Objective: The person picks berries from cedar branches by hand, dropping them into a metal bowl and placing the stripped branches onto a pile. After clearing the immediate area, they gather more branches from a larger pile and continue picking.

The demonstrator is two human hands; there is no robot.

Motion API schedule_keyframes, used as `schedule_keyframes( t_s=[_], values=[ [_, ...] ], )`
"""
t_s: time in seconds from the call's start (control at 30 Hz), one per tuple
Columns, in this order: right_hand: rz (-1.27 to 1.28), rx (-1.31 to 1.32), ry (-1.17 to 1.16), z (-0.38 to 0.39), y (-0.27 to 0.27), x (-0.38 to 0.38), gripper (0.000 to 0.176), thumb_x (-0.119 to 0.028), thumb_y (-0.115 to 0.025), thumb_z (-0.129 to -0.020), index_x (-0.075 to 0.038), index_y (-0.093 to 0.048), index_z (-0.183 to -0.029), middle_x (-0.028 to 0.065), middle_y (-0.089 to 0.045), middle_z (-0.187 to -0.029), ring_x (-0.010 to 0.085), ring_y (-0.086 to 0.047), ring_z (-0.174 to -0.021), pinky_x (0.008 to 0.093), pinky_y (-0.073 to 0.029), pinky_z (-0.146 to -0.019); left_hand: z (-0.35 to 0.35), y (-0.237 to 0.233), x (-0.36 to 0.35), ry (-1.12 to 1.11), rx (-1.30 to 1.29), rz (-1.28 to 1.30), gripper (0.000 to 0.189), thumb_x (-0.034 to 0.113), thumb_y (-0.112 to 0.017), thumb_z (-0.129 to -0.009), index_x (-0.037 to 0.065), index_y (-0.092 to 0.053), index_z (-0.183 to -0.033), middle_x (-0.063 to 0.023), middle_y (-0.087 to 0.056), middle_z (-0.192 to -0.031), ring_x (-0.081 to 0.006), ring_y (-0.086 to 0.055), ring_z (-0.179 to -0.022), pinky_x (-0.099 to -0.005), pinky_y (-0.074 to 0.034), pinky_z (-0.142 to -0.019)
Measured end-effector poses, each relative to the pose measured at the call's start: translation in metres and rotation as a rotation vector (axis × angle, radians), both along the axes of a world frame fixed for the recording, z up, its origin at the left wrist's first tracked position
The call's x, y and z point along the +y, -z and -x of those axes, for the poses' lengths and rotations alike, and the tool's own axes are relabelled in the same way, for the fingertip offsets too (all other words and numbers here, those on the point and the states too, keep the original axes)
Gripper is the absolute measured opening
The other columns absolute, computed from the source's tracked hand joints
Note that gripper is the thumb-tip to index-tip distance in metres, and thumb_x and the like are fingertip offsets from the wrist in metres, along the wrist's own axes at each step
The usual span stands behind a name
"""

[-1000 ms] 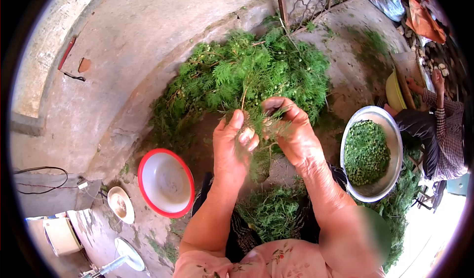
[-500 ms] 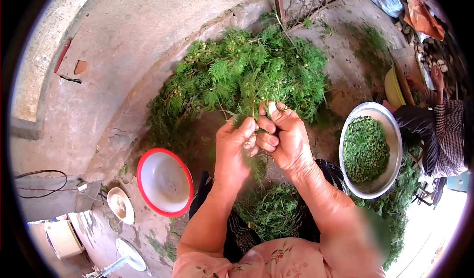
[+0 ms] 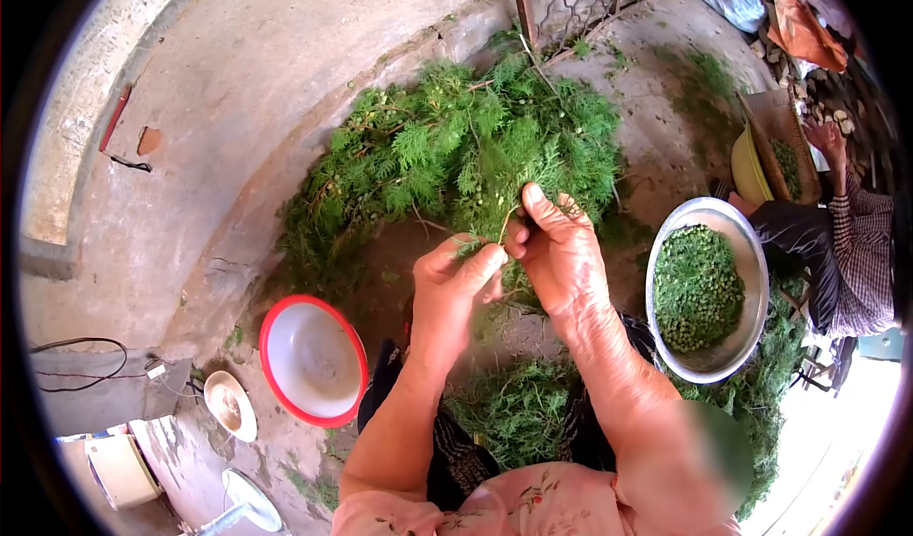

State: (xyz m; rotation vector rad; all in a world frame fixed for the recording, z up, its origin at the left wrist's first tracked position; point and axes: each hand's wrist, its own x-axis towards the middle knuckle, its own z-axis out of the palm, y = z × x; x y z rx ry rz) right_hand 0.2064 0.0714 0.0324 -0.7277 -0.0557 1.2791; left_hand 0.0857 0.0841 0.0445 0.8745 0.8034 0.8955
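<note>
In front of me my left hand (image 3: 455, 284) pinches the lower end of a green leafy sprig (image 3: 510, 223) between thumb and fingers. My right hand (image 3: 563, 255) is closed around the same sprig a little higher, its thumb raised along the stem. Just beyond both hands lies a large heap of feathery evergreen branches (image 3: 409, 146), some bearing small pale green cones. More cut greenery (image 3: 514, 408) rests on the ground between my legs. To the right, a metal basin (image 3: 756, 341) holds a mass of small green cones (image 3: 699, 289) mixed with leaf bits.
On the left stand a red-rimmed white basin (image 3: 362, 384) and a smaller pale bowl (image 3: 245, 422). A co-worker's sleeve (image 3: 861, 260) shows at far right, beside a woven tray (image 3: 808, 170) and a yellow-green basin (image 3: 751, 170). A wire-mesh gate (image 3: 575, 3) borders the back.
My hands have drawn slightly apart, and the sprig's stem now shows between them. My right thumb has lifted. At the right, the co-worker's tray has tipped so its green contents show.
</note>
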Motion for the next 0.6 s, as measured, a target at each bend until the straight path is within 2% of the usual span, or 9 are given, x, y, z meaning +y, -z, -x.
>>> schedule_keyframes(
  t_s=[0.07,0.13,0.17,0.3,0.33,0.47,0.57,0.6],
  values=[
    [0.081,-0.031,-0.097,0.0,-0.014,-0.003,0.013,-0.014,-0.063,-0.081,-0.006,-0.054,-0.076,0.0053,-0.052,-0.064,0.0153,-0.046,-0.054,0.0269,-0.038,-0.049,-0.002,0.001,0.001,0.001,0.029,0.005,0.012,0.01,-0.061,-0.081,0.0,-0.059,-0.075,-0.008,-0.059,-0.071,-0.0146,-0.054,-0.058,-0.0255,-0.04,-0.05],
    [0.107,-0.035,-0.157,0.003,-0.015,-0.006,0.01,-0.013,-0.063,-0.081,-0.006,-0.056,-0.077,0.0047,-0.052,-0.057,0.0148,-0.045,-0.05,0.0261,-0.038,-0.047,0.001,0.01,0.003,0.021,-0.018,-0.005,0.013,0.011,-0.061,-0.082,-0.001,-0.059,-0.081,-0.0085,-0.061,-0.076,-0.0133,-0.054,-0.061,-0.0232,-0.04,-0.053],
    [0.077,-0.041,-0.157,0.003,-0.014,-0.006,0.01,-0.012,-0.063,-0.081,-0.006,-0.057,-0.077,0.0047,-0.053,-0.058,0.0148,-0.046,-0.05,0.0262,-0.038,-0.047,0.002,0.011,0.004,0.031,-0.04,-0.009,0.014,0.012,-0.061,-0.082,-0.002,-0.06,-0.084,-0.0088,-0.062,-0.078,-0.0127,-0.054,-0.063,-0.0221,-0.04,-0.054],
    [0.028,-0.041,-0.071,0.005,-0.006,-0.003,0.006,-0.007,-0.061,-0.081,-0.004,-0.057,-0.081,0.0048,-0.055,-0.065,0.0144,-0.046,-0.051,0.0262,-0.035,-0.046,-0.001,0.003,0.004,-0.091,0.102,0.001,0.011,0.009,-0.061,-0.082,0.001,-0.059,-0.074,-0.003,-0.056,-0.064,-0.0083,-0.048,-0.052,-0.0205,-0.034,-0.047],
    [0.044,-0.013,-0.045,0.007,-0.006,-0.003,0.005,-0.007,-0.061,-0.081,-0.003,-0.057,-0.082,0.0049,-0.055,-0.067,0.0142,-0.045,-0.051,0.0261,-0.034,-0.046,-0.001,0.004,0.004,-0.129,0.16,-0.006,0.009,0.01,-0.062,-0.082,0.002,-0.059,-0.078,-0.0002,-0.054,-0.061,-0.0061,-0.045,-0.05,-0.0193,-0.032,-0.046],
    [0.043,0.031,-0.07,0.008,-0.004,-0.007,0.008,-0.008,-0.06,-0.083,-0.002,-0.058,-0.088,0.0044,-0.055,-0.074,0.0133,-0.044,-0.054,0.0251,-0.032,-0.046,0.001,0.012,0.005,-0.098,0.224,-0.06,0.01,0.01,-0.062,-0.081,0.002,-0.059,-0.086,-0.0006,-0.055,-0.064,-0.0061,-0.045,-0.051,-0.0191,-0.033,-0.046],
    [0.06,0.054,-0.04,0.009,-0.005,-0.008,0.01,-0.009,-0.059,-0.084,-0.002,-0.058,-0.09,0.0038,-0.054,-0.074,0.0129,-0.042,-0.054,0.0247,-0.032,-0.046,-0.006,0.004,0.001,-0.181,0.254,-0.055,0.006,0.007,-0.062,-0.081,0.002,-0.061,-0.084,-0.0009,-0.058,-0.068,-0.005,-0.047,-0.055,-0.0184,-0.035,-0.048],
    [0.079,0.062,-0.015,0.01,-0.006,-0.008,0.011,-0.01,-0.059,-0.084,-0.002,-0.057,-0.09,0.0036,-0.054,-0.075,0.0128,-0.042,-0.054,0.0246,-0.032,-0.046,-0.007,0.005,0.001,-0.227,0.313,-0.18,0.006,0.006,-0.062,-0.08,0.001,-0.061,-0.085,-0.0017,-0.059,-0.07,-0.0056,-0.048,-0.058,-0.019,-0.036,-0.05]
  ],
)
